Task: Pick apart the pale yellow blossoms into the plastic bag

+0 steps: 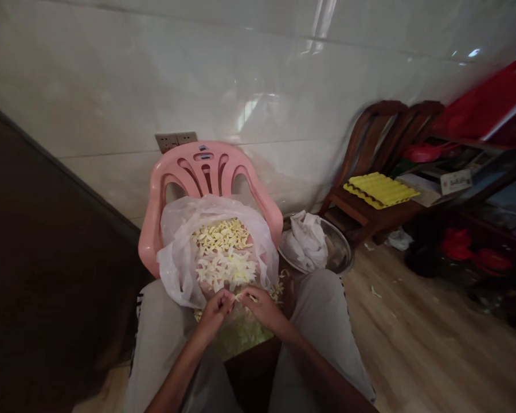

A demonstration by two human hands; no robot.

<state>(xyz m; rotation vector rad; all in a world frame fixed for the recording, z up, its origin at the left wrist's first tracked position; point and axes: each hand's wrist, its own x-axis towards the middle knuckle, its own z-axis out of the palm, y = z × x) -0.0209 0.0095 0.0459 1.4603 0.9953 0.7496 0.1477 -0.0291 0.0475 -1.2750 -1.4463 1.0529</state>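
My left hand and my right hand meet in front of me, both with fingers pinched together. Between their fingertips is a small pale flower, its details too small to make out. Just beyond the hands lie loose white flowers, and behind those a heap of yellowish buds or petals. Both piles rest on a spread white plastic bag, which covers the seat of a pink plastic chair. Below my hands, more pale green and white pieces lie between my knees.
Right of the chair stands a metal basin with a white plastic bag in it. Farther right, a wooden chair bears a yellow egg tray. A tiled wall rises behind; a dark panel stands at left.
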